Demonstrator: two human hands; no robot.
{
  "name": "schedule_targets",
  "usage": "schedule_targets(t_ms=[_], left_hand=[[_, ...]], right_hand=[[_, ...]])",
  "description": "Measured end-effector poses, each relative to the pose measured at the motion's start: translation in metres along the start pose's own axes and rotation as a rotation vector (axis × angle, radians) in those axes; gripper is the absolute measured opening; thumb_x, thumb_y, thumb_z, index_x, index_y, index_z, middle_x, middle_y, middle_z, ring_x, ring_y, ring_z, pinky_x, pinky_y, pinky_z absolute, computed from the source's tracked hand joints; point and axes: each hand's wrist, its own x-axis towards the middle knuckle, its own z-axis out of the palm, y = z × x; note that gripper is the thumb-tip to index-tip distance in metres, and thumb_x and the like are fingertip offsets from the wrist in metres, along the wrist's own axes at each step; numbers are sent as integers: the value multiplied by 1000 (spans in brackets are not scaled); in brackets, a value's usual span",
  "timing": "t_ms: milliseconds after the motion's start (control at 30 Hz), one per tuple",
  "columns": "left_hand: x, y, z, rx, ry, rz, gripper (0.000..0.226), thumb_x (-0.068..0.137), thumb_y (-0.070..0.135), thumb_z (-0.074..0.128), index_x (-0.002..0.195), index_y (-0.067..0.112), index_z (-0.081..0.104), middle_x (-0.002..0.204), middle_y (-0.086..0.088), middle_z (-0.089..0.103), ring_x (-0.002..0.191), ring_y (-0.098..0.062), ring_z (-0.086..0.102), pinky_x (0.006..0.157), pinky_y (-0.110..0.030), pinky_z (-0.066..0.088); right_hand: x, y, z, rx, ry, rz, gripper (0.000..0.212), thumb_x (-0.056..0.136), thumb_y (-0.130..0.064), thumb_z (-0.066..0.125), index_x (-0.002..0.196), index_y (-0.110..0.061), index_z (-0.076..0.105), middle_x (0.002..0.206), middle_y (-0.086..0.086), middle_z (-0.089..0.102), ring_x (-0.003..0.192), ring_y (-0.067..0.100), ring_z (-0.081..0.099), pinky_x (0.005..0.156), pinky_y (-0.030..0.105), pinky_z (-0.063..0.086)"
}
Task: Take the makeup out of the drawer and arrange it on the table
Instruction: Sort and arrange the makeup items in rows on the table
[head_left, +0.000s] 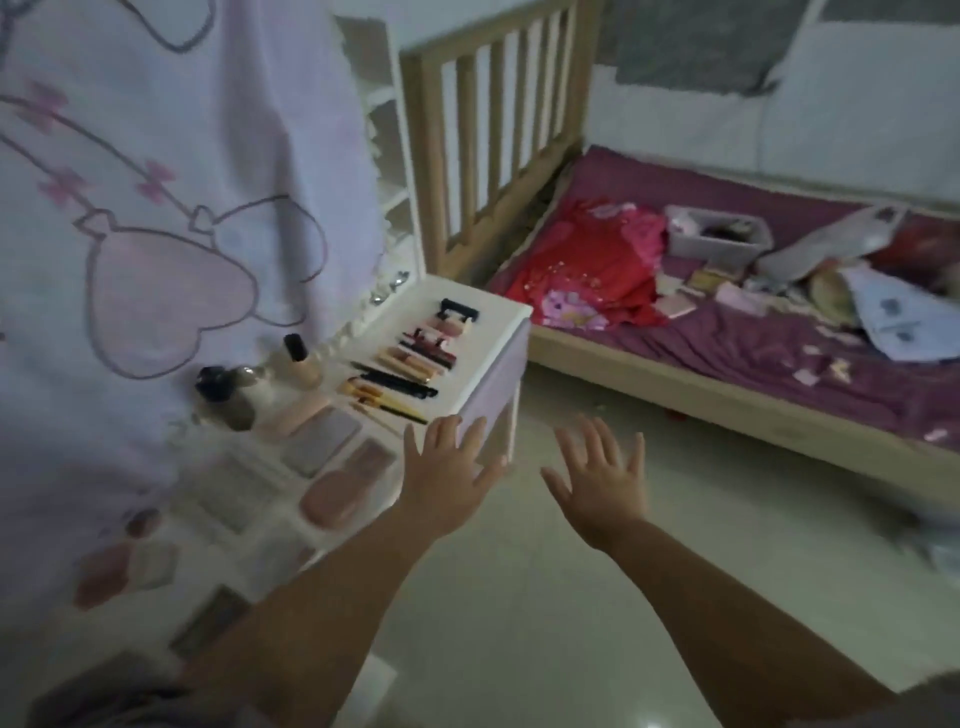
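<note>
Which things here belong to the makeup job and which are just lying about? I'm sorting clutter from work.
Job: white table; brushes; tubes; compacts; bottle; left hand; right hand, both open.
Lying about: bed; red cloth; grey box; curtain.

Motion blur is smearing the compacts (332, 470) along the table's (498, 306) near edge; a curtain (156, 208) is hiding its far side.
</note>
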Motion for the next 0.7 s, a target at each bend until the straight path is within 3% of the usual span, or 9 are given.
schedule_targets(t_ms=[67,233,433,700], left_hand=[[2,62,20,-13,-84,113,65,92,62,19,148,30,15,151,-5,24,139,-22,21,114,-54,6],[-21,206,67,-48,-260,321,70,90,65,13,148,31,-7,158,-3,-4,145,-21,-6,113,-57,-5],[-62,396,101,52,-316,645,71,90,65,12,147,31,-13,158,-3,-8,145,-20,-12,108,-57,-17],[-140,584,143,154,-418,1132,73,89,66,13,147,30,-12,158,-2,-4,145,-20,-9,107,-59,-16]], right_hand=[[-42,56,10,-1,-35,117,70,86,-62,-3,149,-32,-2,159,2,-2,146,21,-7,107,58,-18],[-153,179,33,-8,-96,337,67,89,-62,-2,147,-32,-13,158,-1,-14,144,20,-16,107,56,-21],[-310,303,40,10,-138,693,65,92,-60,6,148,-30,-11,158,1,-14,145,22,-15,109,58,-15],[-482,351,83,236,-161,1239,66,92,-61,4,147,-31,-12,157,1,-16,144,22,-18,107,58,-18]])
